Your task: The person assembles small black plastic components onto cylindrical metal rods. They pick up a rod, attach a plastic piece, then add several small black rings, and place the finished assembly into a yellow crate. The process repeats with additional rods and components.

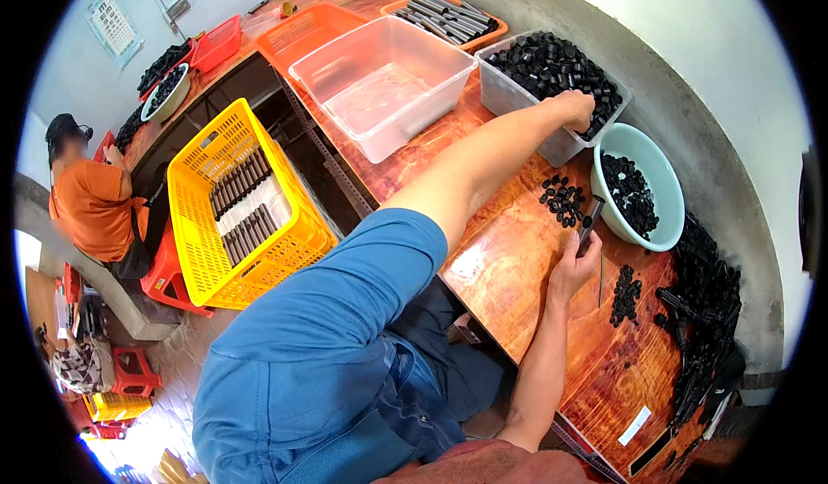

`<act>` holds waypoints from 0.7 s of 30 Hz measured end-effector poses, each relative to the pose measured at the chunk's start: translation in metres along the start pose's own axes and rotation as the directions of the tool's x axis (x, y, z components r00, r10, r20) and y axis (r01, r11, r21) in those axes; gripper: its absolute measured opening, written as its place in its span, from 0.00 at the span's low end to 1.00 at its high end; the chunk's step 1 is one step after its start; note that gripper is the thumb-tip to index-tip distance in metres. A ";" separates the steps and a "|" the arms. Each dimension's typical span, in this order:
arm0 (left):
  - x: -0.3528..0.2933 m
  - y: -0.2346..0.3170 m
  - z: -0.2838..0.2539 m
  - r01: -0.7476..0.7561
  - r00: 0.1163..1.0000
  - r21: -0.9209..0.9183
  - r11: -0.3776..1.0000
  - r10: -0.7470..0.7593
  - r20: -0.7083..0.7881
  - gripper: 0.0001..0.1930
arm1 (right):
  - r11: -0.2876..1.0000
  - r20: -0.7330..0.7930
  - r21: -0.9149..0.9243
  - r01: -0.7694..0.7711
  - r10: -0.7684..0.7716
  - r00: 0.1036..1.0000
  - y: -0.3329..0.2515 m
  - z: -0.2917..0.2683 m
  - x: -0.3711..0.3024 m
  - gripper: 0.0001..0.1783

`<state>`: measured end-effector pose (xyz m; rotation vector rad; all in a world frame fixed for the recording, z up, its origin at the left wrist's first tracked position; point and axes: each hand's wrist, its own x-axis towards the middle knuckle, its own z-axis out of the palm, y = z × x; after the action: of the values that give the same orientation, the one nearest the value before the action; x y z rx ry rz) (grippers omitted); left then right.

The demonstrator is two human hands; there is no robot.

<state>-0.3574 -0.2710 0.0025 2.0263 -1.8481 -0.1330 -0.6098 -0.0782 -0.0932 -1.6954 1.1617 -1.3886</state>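
Observation:
My left hand (576,110) reaches across into a translucent bin (554,147) heaped with black caps (552,63). Its fingers bend down among the caps, and their tips are hidden. My right hand (576,268) is closed around a dark, short tube (591,214), which it holds tilted upward above the table. Beside the tube, a loose cluster of small black ring-like pieces (562,201) lies on the wood. Just beyond, a pale blue-green bowl (666,186) holds more small black parts (628,195). A thin rod (601,286) rests on the table near my right wrist.
An empty clear bin (379,143), an orange tray of metal tubes (448,20) and a large pile of black parts (703,294) share the reddish table (509,268). At left stands a yellow crate of tubes (203,264); beyond it sits a person in orange (97,208).

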 end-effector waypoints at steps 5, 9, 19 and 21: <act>-0.038 0.023 -0.043 -0.184 0.931 -0.349 0.919 0.050 -0.360 0.12 | 0.999 0.013 0.048 0.014 -0.015 1.000 -0.007 0.003 -0.002 0.15; -0.112 0.050 -0.054 -0.234 0.972 -0.827 0.511 0.100 -0.213 0.14 | 0.999 0.009 0.043 0.019 -0.020 1.000 -0.004 -0.003 0.001 0.16; -0.185 0.000 0.031 0.133 0.989 -0.980 -0.145 0.082 0.122 0.17 | 0.958 0.108 -0.183 0.220 -0.203 0.973 -0.014 -0.006 0.000 0.15; -0.187 -0.005 0.037 0.164 0.985 -0.963 -0.214 0.092 0.147 0.15 | 0.962 0.103 -0.190 0.198 -0.181 0.978 -0.012 -0.006 0.000 0.16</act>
<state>-0.3884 -0.0972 -0.0688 0.7142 -0.8441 -1.3935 -0.6131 -0.0731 -0.0813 -2.0334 1.1464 -1.3334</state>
